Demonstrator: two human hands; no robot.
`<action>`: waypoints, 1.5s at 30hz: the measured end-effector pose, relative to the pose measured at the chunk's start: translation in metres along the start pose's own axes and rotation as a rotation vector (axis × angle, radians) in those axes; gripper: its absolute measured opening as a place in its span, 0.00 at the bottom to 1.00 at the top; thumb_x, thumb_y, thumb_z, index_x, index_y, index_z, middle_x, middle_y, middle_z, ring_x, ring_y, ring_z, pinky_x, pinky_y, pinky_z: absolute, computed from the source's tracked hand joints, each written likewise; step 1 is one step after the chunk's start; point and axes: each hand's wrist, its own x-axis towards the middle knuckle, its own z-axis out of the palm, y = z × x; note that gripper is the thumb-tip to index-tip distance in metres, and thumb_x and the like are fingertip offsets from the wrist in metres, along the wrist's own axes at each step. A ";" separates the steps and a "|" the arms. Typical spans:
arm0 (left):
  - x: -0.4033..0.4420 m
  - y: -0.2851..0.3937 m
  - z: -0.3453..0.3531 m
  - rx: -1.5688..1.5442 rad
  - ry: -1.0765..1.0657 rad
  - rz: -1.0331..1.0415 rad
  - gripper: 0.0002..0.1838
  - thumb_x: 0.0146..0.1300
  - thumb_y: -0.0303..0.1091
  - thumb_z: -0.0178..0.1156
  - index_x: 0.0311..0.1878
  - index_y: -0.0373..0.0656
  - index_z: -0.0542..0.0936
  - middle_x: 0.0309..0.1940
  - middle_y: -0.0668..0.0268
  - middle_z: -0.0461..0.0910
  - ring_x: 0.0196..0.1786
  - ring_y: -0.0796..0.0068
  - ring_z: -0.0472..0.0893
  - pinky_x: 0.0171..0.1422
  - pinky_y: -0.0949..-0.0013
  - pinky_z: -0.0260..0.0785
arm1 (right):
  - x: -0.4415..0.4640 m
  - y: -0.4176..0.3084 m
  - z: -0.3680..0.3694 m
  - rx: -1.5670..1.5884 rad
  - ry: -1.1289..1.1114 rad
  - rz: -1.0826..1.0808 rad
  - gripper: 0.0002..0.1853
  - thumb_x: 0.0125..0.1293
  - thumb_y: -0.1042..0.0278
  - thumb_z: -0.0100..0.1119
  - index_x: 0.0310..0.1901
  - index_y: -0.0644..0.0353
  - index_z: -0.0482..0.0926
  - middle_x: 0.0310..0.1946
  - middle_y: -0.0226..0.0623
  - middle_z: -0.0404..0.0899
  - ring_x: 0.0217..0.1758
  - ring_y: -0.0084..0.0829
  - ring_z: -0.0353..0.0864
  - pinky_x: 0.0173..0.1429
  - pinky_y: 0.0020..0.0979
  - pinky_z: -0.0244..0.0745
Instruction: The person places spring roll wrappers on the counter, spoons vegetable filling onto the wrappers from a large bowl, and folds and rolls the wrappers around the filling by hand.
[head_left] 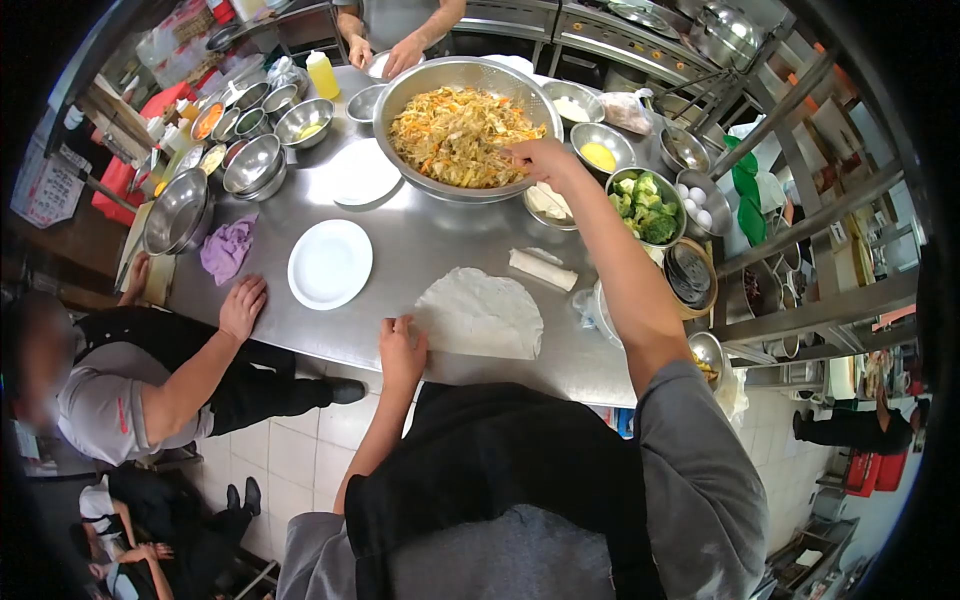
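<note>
A thin, pale dough sheet (480,312) lies flat on the steel table in front of me. My left hand (402,350) rests at the table's front edge, beside the sheet's left side, fingers loosely bent with nothing visible in them. Stretched forward, my right hand (548,162) reaches over the rim of a big steel bowl (395,165). Its fingers are together in the shredded vegetable filling (465,130), tips partly hidden. Behind the dough sheet lies a pale rolled-up wrap (543,270).
A white plate (330,264) and purple cloth (228,247) lie left, near a co-worker's hand (242,307). Another person's hands (405,55) work across the table. Broccoli (645,206), eggs (695,206) and several bowls line the right. A yellow squeeze bottle (322,75) stands at back.
</note>
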 end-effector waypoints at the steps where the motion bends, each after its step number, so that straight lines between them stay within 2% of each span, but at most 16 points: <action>1: 0.000 0.002 0.000 -0.019 -0.014 -0.027 0.23 0.56 0.33 0.72 0.55 0.38 0.80 0.50 0.50 0.77 0.53 0.44 0.78 0.58 0.50 0.72 | -0.008 -0.006 0.000 -0.049 0.060 -0.026 0.13 0.61 0.67 0.65 0.20 0.60 0.78 0.19 0.30 0.73 0.20 0.23 0.61 0.26 0.32 0.52; 2: 0.000 0.003 0.000 -0.006 -0.029 -0.060 0.24 0.55 0.33 0.73 0.55 0.39 0.80 0.50 0.51 0.77 0.53 0.45 0.78 0.58 0.50 0.72 | -0.015 -0.008 -0.001 -0.098 0.124 -0.050 0.14 0.62 0.66 0.65 0.20 0.60 0.78 0.19 0.31 0.73 0.20 0.23 0.61 0.26 0.33 0.52; 3: 0.002 0.009 -0.005 0.006 -0.044 -0.090 0.24 0.55 0.34 0.73 0.55 0.40 0.80 0.49 0.51 0.77 0.53 0.46 0.78 0.57 0.49 0.72 | -0.013 -0.006 -0.003 -0.118 0.103 -0.102 0.08 0.68 0.66 0.61 0.38 0.61 0.85 0.22 0.25 0.74 0.20 0.17 0.59 0.25 0.27 0.51; 7: 0.004 0.019 -0.008 0.187 -0.027 -0.072 0.25 0.53 0.36 0.75 0.54 0.43 0.79 0.49 0.54 0.78 0.54 0.50 0.79 0.55 0.50 0.71 | -0.018 -0.001 -0.011 -0.193 0.147 -0.125 0.09 0.66 0.70 0.56 0.40 0.63 0.85 0.22 0.25 0.75 0.19 0.17 0.60 0.24 0.24 0.51; 10: 0.009 0.012 -0.005 0.143 -0.081 -0.065 0.24 0.53 0.37 0.75 0.52 0.45 0.79 0.49 0.56 0.78 0.54 0.53 0.79 0.55 0.50 0.70 | -0.023 0.000 -0.022 0.041 0.054 -0.069 0.15 0.67 0.62 0.66 0.25 0.61 0.80 0.19 0.28 0.73 0.20 0.20 0.63 0.25 0.30 0.55; 13: 0.013 0.007 -0.002 0.129 -0.118 -0.077 0.23 0.53 0.37 0.76 0.50 0.45 0.78 0.48 0.58 0.78 0.53 0.52 0.78 0.55 0.50 0.70 | -0.023 0.004 -0.020 0.006 0.112 -0.090 0.14 0.66 0.62 0.67 0.25 0.61 0.81 0.19 0.28 0.73 0.20 0.19 0.63 0.24 0.28 0.55; 16: 0.013 0.005 0.004 0.192 -0.096 -0.064 0.21 0.54 0.37 0.75 0.48 0.45 0.78 0.47 0.59 0.79 0.52 0.52 0.78 0.54 0.49 0.70 | -0.029 0.001 -0.018 0.066 0.115 -0.100 0.10 0.69 0.66 0.59 0.38 0.61 0.87 0.23 0.24 0.74 0.22 0.16 0.62 0.25 0.23 0.52; 19: 0.010 0.003 0.007 0.187 -0.051 0.032 0.18 0.56 0.36 0.73 0.47 0.45 0.78 0.46 0.59 0.78 0.51 0.51 0.78 0.55 0.50 0.70 | -0.020 0.004 -0.015 -0.072 0.141 -0.191 0.08 0.61 0.72 0.62 0.26 0.66 0.81 0.26 0.33 0.81 0.28 0.25 0.74 0.31 0.31 0.64; 23: 0.009 0.014 0.003 0.117 -0.135 -0.073 0.16 0.60 0.32 0.68 0.50 0.44 0.76 0.49 0.54 0.80 0.52 0.48 0.80 0.54 0.47 0.71 | -0.033 0.006 -0.005 -0.124 0.123 -0.182 0.15 0.70 0.70 0.56 0.52 0.63 0.87 0.28 0.26 0.78 0.28 0.19 0.67 0.30 0.23 0.57; 28: 0.007 0.029 -0.008 -0.217 -0.146 -0.258 0.22 0.61 0.28 0.64 0.59 0.43 0.72 0.53 0.47 0.81 0.52 0.43 0.82 0.56 0.49 0.74 | -0.028 0.015 -0.005 -0.070 0.125 -0.083 0.15 0.71 0.70 0.55 0.52 0.60 0.87 0.27 0.24 0.76 0.26 0.19 0.64 0.31 0.22 0.57; 32: 0.003 0.011 -0.003 -0.322 -0.106 -0.073 0.20 0.60 0.27 0.63 0.57 0.44 0.78 0.50 0.48 0.82 0.51 0.45 0.83 0.57 0.55 0.75 | -0.040 0.007 -0.012 0.042 0.110 -0.036 0.15 0.72 0.69 0.56 0.54 0.61 0.86 0.28 0.24 0.75 0.27 0.18 0.62 0.31 0.22 0.58; 34: 0.003 -0.001 -0.002 -0.268 -0.141 0.034 0.17 0.59 0.27 0.64 0.53 0.43 0.83 0.49 0.49 0.82 0.51 0.47 0.83 0.55 0.56 0.76 | -0.047 0.003 -0.023 0.010 0.028 -0.093 0.16 0.72 0.68 0.58 0.57 0.60 0.85 0.30 0.23 0.75 0.31 0.17 0.64 0.33 0.20 0.57; 37: 0.003 0.004 -0.006 -0.270 -0.163 -0.063 0.15 0.58 0.28 0.66 0.49 0.43 0.87 0.47 0.52 0.82 0.47 0.50 0.83 0.53 0.58 0.76 | -0.067 -0.001 -0.038 -0.027 -0.013 -0.187 0.18 0.71 0.68 0.60 0.59 0.59 0.85 0.30 0.19 0.74 0.31 0.12 0.65 0.34 0.17 0.56; 40: 0.004 0.012 -0.015 -0.278 -0.203 -0.113 0.17 0.58 0.29 0.67 0.51 0.44 0.87 0.46 0.52 0.82 0.44 0.54 0.84 0.51 0.59 0.76 | -0.118 -0.017 -0.054 -0.146 -0.213 -0.095 0.18 0.69 0.69 0.61 0.60 0.59 0.84 0.31 0.19 0.76 0.31 0.11 0.67 0.33 0.16 0.58; 43: 0.003 0.005 -0.011 -0.286 -0.149 -0.076 0.18 0.57 0.30 0.67 0.52 0.46 0.87 0.44 0.57 0.82 0.39 0.62 0.80 0.47 0.63 0.73 | -0.133 0.019 -0.060 -0.197 -0.390 -0.026 0.18 0.69 0.67 0.62 0.59 0.57 0.85 0.28 0.20 0.76 0.29 0.12 0.67 0.30 0.18 0.58; 45: 0.004 0.006 -0.015 -0.249 -0.177 -0.071 0.18 0.57 0.29 0.67 0.52 0.44 0.87 0.45 0.54 0.82 0.42 0.58 0.82 0.48 0.61 0.75 | -0.147 0.043 -0.054 -0.278 -0.451 0.012 0.17 0.69 0.67 0.61 0.58 0.56 0.86 0.27 0.21 0.78 0.29 0.12 0.68 0.29 0.19 0.59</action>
